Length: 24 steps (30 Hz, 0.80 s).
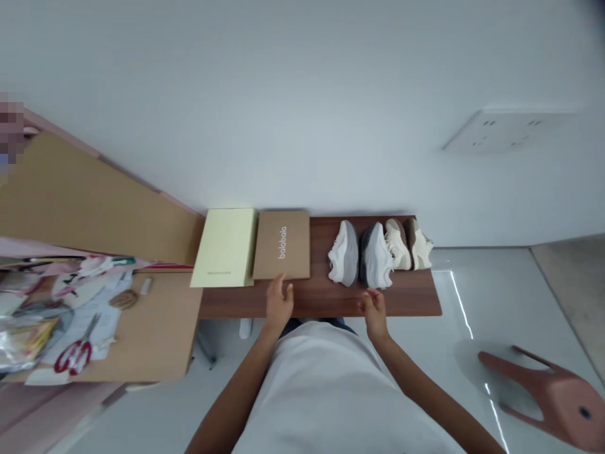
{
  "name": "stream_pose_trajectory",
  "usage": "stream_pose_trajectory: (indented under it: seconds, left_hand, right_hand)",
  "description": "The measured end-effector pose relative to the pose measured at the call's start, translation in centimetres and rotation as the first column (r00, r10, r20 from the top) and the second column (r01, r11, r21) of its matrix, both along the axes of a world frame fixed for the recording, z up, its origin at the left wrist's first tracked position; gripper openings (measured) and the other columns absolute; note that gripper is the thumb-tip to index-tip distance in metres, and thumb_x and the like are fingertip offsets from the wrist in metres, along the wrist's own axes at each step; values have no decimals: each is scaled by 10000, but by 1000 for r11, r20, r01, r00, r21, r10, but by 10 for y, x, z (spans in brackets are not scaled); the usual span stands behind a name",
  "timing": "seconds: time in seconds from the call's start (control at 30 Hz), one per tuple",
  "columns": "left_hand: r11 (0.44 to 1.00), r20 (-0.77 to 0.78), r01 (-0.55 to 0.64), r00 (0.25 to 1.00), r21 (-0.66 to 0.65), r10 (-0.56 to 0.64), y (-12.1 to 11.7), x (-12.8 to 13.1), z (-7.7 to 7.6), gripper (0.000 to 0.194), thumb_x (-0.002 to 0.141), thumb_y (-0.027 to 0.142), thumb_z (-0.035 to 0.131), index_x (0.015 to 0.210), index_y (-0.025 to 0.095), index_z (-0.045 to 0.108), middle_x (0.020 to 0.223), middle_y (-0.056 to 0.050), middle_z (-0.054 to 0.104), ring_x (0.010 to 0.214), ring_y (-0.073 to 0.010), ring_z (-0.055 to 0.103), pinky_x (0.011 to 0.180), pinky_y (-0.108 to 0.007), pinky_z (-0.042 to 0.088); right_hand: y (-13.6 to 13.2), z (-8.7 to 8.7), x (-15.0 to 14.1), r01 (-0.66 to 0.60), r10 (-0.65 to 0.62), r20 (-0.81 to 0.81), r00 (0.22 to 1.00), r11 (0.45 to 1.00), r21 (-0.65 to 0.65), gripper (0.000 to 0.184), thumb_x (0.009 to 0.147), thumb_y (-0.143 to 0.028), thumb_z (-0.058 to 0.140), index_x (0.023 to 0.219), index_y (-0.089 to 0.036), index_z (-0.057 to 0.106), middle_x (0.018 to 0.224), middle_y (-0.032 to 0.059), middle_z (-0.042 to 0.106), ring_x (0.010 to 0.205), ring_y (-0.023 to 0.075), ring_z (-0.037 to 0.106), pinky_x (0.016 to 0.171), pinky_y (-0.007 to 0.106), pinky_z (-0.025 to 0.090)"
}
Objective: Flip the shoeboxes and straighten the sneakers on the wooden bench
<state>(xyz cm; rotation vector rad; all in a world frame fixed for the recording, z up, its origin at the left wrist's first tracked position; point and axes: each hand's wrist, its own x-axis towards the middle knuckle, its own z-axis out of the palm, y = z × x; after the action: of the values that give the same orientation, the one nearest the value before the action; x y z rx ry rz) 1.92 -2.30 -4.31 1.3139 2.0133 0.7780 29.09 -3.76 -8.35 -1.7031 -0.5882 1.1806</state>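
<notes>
My left hand (280, 304) is at the front edge of a brown shoebox (282, 244) marked "balabala", its fingers and thumb apart and nothing held. Whether the fingertips touch the box I cannot tell. My right hand (375, 313) hovers by the shelf's front edge, fingers loosely curled and the thumb apart, just in front of a grey-and-white sneaker (377, 255). Beside that shoe stands its mate, another grey-and-white sneaker (345, 252). A pair of cream-and-brown shoes (397, 244) stands at the right end. Left of the brown box lies a pale yellow box (227, 246).
The dark wooden shelf (326, 299) runs along a white wall. At left, a desk (161, 334) holds red-handled scissors (75, 354), papers and plastic bags. A reddish-brown stool (560, 397) is on the floor at lower right. A socket plate (510, 131) is on the wall.
</notes>
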Motion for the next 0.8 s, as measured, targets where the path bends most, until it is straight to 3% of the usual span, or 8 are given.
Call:
stream_pose_trajectory:
  seconds: [0.07, 0.13, 0.23, 0.33, 0.43, 0.57, 0.7, 0.8]
  left_hand:
    - [994, -112, -83, 990, 72, 90, 4, -40, 2, 505, 927, 355, 534, 1387, 148, 524, 1457, -184, 543, 1405, -297, 465, 1204, -502, 319]
    - [990, -118, -123, 984, 66, 131, 19, -71, 0, 591, 922, 367, 543, 1449, 115, 449, 1514, -209, 477, 1452, -309, 402, 1224, -508, 281]
    - [986, -18, -136, 991, -92, 135, 47, -99, -8, 675, 946, 389, 509, 1519, 70, 347, 1522, -233, 467, 1449, -309, 418, 1224, -472, 292]
    - [967, 69, -125, 987, -221, 143, 68, -107, -13, 683, 976, 415, 458, 1553, 83, 306, 1548, -212, 447, 1430, -293, 451, 1216, -421, 311]
    - [975, 76, -117, 988, -190, 133, 74, -106, -15, 640, 985, 435, 433, 1531, 107, 369, 1580, -182, 410, 1457, -282, 411, 1226, -415, 291]
    - [988, 89, -86, 991, -132, 98, 65, -101, -8, 574, 984, 436, 438, 1471, 135, 468, 1525, -168, 494, 1431, -285, 451, 1211, -446, 319]
    - [995, 85, 92, 992, 39, -96, 46, -85, 11, 574, 991, 459, 426, 1494, 184, 461, 1538, -128, 490, 1436, -249, 444, 1205, -421, 334]
    - [962, -75, 245, 969, 122, -237, 24, -61, 30, 612, 982, 462, 450, 1535, 202, 416, 1600, -124, 399, 1502, -283, 322, 1237, -510, 230]
  right_hand:
    - [11, 5, -45, -108, 109, -4, 994, 994, 29, 434, 795, -579, 646, 1067, -247, 582, 923, 18, 664, 710, 171, 650, 646, 314, 557]
    - [31, 6, -95, -245, 242, 41, 969, 967, 68, 440, 811, -563, 628, 1101, -234, 605, 1036, 68, 691, 915, 238, 681, 825, 404, 575]
    - [67, -1, -159, -311, 293, 215, 932, 949, 55, 542, 816, -496, 624, 1230, -149, 594, 1288, 188, 633, 1240, 326, 580, 1086, 507, 442]
    - [89, -16, -192, -318, 297, 275, 914, 947, 34, 648, 852, -456, 585, 1385, -96, 509, 1441, 225, 535, 1381, 333, 472, 1163, 502, 363]
    - [91, -31, -194, -325, 304, 241, 922, 944, 51, 632, 899, -487, 522, 1435, -154, 482, 1440, 171, 561, 1368, 297, 502, 1160, 490, 375]
    - [85, -40, -174, -312, 290, 208, 934, 946, 85, 620, 919, -553, 482, 1408, -176, 536, 1427, 149, 585, 1350, 276, 524, 1145, 491, 398]
    - [88, -31, -153, -256, 257, 73, 964, 966, -20, 588, 925, -544, 485, 1404, -211, 558, 1421, 130, 590, 1195, 273, 626, 973, 527, 542]
    - [89, -22, -151, -289, 290, -21, 957, 945, -152, 562, 915, -493, 519, 1393, -203, 577, 1294, 126, 665, 935, 244, 696, 780, 483, 616]
